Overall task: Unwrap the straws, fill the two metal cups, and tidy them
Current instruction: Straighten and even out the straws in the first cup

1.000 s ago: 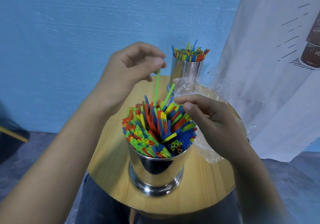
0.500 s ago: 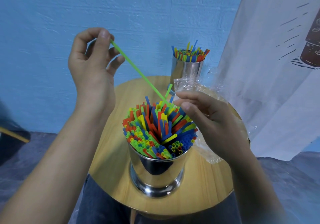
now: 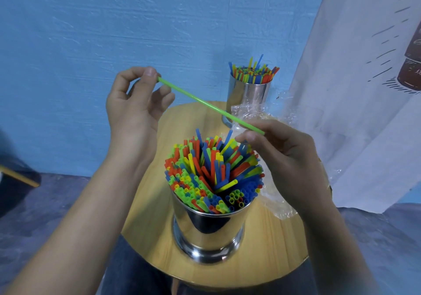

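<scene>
A near metal cup (image 3: 210, 231) stands on the round wooden table (image 3: 273, 244), packed with several coloured straws (image 3: 211, 174) that splay unevenly. A far metal cup (image 3: 249, 96) at the table's back edge also holds several straws. My left hand (image 3: 134, 110) pinches one end of a single green straw (image 3: 209, 105) between thumb and forefinger, raised above the near cup. The straw slants down to the right, and its lower end lies at the fingertips of my right hand (image 3: 289, 158), which hovers with curled fingers over the near cup's right side.
Crumpled clear plastic wrap (image 3: 255, 112) lies on the table between the cups and under my right hand. A white printed cloth (image 3: 364, 89) hangs at the right. A blue wall stands behind the table. My lap shows below the table's front edge.
My left hand has pulled the green straw up and out of the near cup, swung left, then come back toward the middle. The straw's lower end now reaches my right hand's fingertips.
</scene>
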A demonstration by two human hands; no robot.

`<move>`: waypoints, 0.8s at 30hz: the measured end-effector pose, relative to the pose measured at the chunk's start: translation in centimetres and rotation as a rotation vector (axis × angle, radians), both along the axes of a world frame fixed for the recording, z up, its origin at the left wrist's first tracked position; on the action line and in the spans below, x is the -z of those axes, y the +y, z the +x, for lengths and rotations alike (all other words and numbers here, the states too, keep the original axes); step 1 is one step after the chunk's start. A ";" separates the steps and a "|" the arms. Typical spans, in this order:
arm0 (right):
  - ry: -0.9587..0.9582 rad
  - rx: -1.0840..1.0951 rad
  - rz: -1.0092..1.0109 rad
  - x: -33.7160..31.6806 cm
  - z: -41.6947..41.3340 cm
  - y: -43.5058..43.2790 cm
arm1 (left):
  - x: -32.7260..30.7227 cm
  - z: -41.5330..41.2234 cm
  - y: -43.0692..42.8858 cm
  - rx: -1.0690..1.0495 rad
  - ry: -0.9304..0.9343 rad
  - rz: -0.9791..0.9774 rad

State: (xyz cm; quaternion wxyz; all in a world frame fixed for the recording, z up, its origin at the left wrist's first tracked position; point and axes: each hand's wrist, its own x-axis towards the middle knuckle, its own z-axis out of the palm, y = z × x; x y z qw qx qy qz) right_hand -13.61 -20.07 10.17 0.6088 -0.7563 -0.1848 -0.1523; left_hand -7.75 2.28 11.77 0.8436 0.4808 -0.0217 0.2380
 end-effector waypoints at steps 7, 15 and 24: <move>0.004 0.050 0.300 -0.2 0.3 -0.8 | 1.2 0.1 0.6 0.075 0.157 0.168; 0.119 0.037 0.539 -0.4 0.7 -2.0 | 0.8 -0.3 1.4 0.342 0.259 0.639; -0.071 0.334 0.659 -0.6 0.5 -2.7 | -0.4 -1.6 0.1 0.700 0.237 1.083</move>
